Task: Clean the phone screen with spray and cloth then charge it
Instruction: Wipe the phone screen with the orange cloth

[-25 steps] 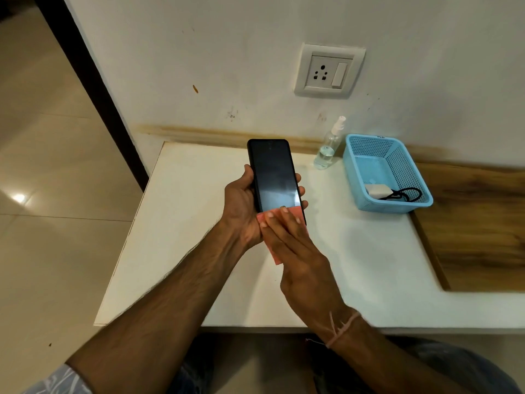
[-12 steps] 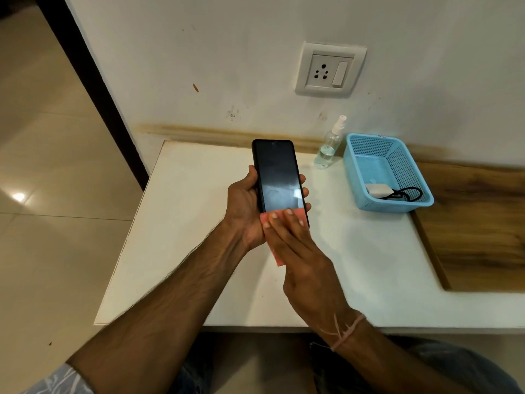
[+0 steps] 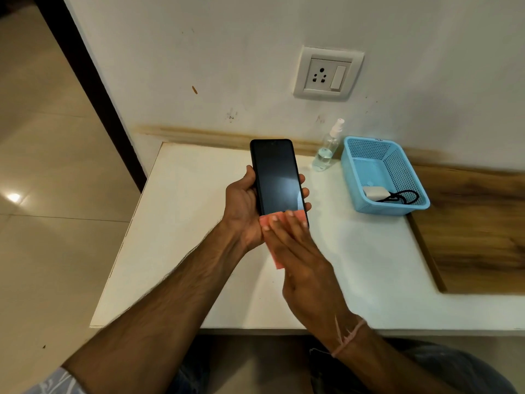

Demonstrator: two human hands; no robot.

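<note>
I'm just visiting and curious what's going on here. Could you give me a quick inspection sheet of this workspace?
Surface: white table against the wall, with a wooden panel at its right end.
Job's things: black phone held above the table, screen dark; pink cloth pressed on its lower end; spray bottle upright by the wall; white charger in the blue basket.
Clutter: nothing seen.
Grippers: left hand grips the phone; right hand lies flat on the cloth.
Cables: black cable coiled in the basket beside the charger.
Surroundings: wall socket above the table, nothing plugged in; tiled floor at left.
</note>
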